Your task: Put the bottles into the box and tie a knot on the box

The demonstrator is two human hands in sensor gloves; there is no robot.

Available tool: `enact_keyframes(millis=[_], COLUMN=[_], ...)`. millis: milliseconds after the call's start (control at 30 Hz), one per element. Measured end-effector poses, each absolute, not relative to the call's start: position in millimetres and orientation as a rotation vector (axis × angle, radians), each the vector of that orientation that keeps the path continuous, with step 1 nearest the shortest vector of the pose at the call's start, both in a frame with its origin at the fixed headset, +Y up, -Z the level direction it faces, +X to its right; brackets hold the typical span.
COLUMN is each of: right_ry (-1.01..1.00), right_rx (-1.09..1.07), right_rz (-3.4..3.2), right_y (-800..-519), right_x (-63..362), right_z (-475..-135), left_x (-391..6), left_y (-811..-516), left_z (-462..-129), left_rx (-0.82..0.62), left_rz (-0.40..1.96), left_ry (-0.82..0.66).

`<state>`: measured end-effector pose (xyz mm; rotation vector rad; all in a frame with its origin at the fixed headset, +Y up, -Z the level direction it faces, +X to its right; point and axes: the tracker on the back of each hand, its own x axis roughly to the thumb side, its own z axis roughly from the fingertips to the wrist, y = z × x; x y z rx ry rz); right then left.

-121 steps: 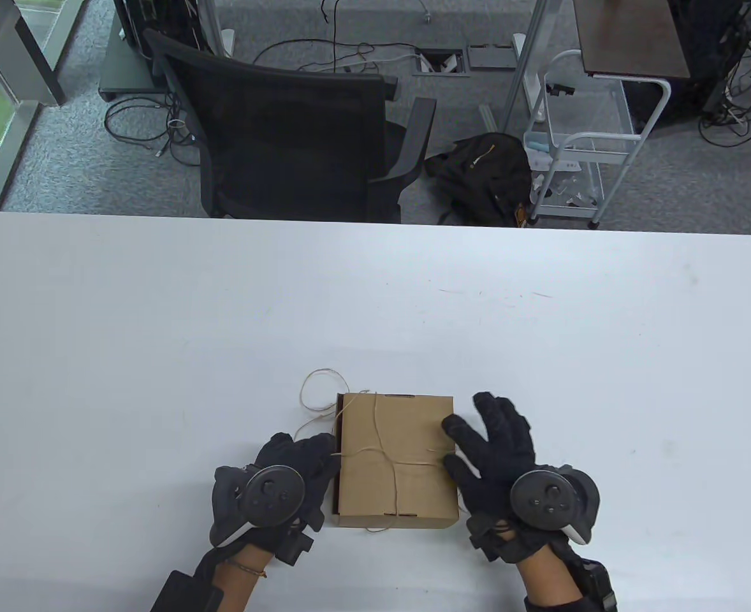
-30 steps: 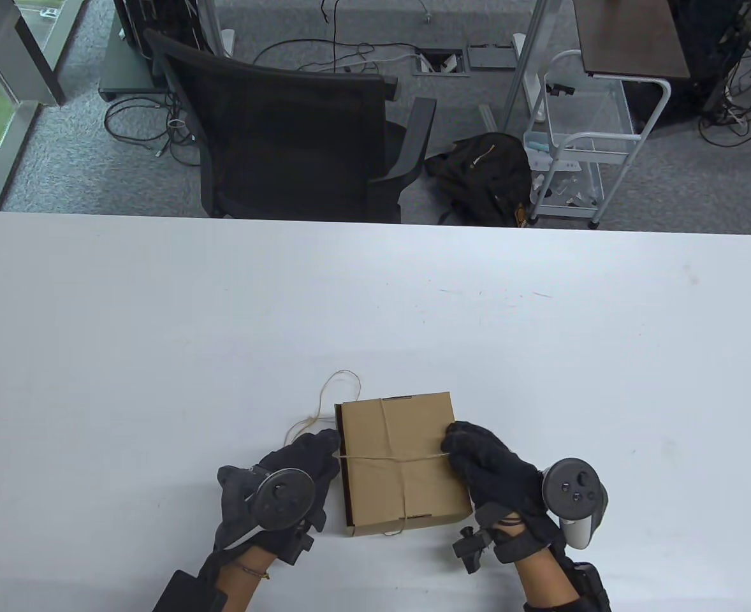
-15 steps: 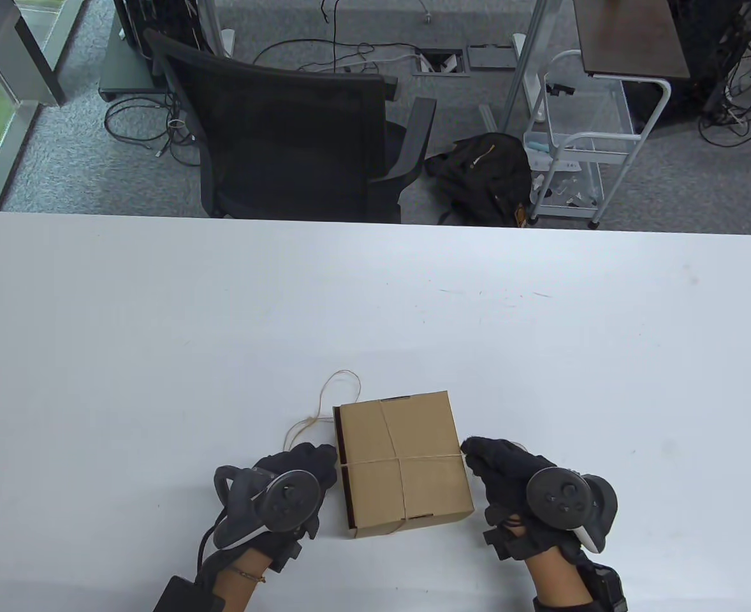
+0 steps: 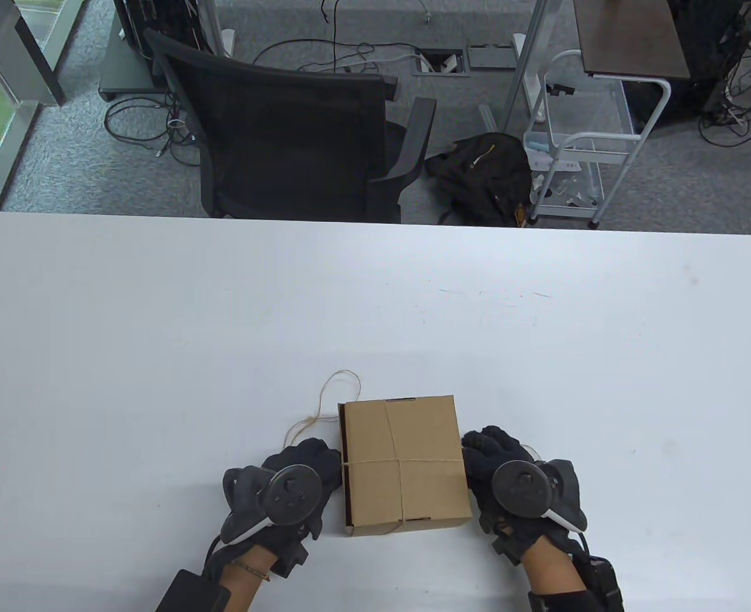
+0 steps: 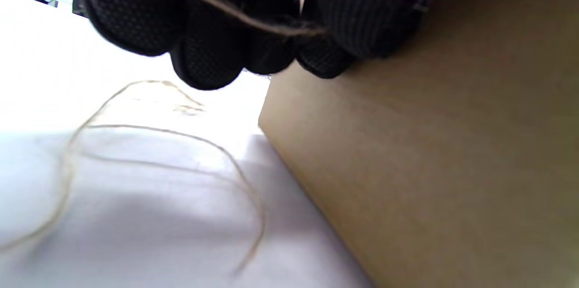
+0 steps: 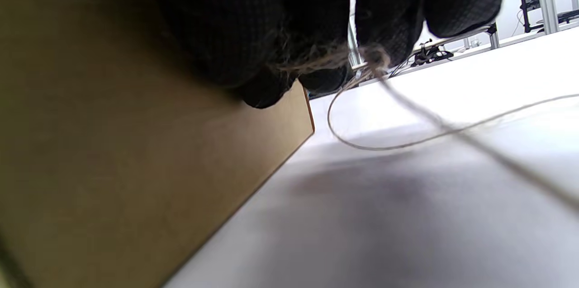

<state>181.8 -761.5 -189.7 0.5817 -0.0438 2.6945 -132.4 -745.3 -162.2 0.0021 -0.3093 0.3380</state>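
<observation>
A closed brown cardboard box (image 4: 404, 464) sits near the table's front edge, crossed by thin twine (image 4: 401, 459) lengthwise and sideways. My left hand (image 4: 305, 462) is at the box's left side, fingers curled, pinching the twine (image 5: 253, 21) beside the box wall (image 5: 429, 157). My right hand (image 4: 487, 449) is at the right side and pinches the other twine end (image 6: 375, 59) against the box (image 6: 135, 157). Loose twine loops (image 4: 334, 398) lie on the table behind the left hand. No bottles are visible.
The white table (image 4: 222, 319) stretches wide around the box. Slack twine (image 6: 452, 132) trails on the surface to the right of the box. Beyond the far edge stand a black office chair (image 4: 286, 127), a backpack (image 4: 484, 175) and a white cart (image 4: 579, 140).
The twine across the box went from loose to taut as both hands pulled its ends outward. The right hand has closed in against the box's right side; the box has turned slightly.
</observation>
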Motion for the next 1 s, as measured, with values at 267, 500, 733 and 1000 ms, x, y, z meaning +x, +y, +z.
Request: enact_keyframes(millis=[267, 500, 733, 1000], right_ry=[0.060, 0.086, 0.124, 0.072], right_rx=[0.640, 0.689, 0.485, 0.368], right_rz=[2.820, 2.822, 2.385, 1.987], right_y=[-774, -777, -757, -748], right_x=[167, 160, 187, 197], right_z=[-193, -189, -188, -184], left_x=[-123, -124, -149, -161], left_y=[-764, -773, -749, -739], left_z=[-167, -172, -174, -177], left_rx=[-0.113, -0.154, -0.063, -0.056], left_rz=[0.255, 0.262, 0.728, 1.028], left_ry=[-0.379, -0.388, -0.334, -0.285])
